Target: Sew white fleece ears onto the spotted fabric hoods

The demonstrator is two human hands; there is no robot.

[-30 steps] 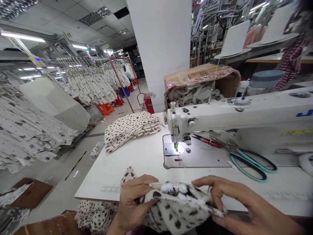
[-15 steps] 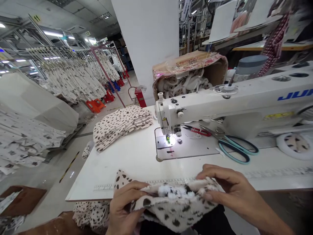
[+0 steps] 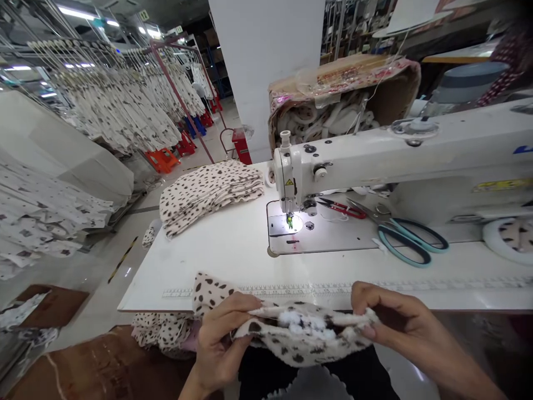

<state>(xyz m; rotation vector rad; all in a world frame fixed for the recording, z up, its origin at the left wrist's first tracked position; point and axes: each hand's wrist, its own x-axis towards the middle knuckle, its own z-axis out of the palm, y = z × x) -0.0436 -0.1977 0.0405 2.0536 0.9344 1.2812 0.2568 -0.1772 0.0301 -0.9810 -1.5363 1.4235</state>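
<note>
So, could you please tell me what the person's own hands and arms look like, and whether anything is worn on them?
The left hand and the right hand are bare: no gloves, rings or watch show. The forearms show no sleeve as far as the frame edge. Plain black clothing shows below the hands.

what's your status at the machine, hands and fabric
Left hand pinching spotted plush fabric, right hand gripping its far side. Fabric held at table's near edge, white fluff showing. Teal-handled scissors on table beyond, apart from both hands.
</note>
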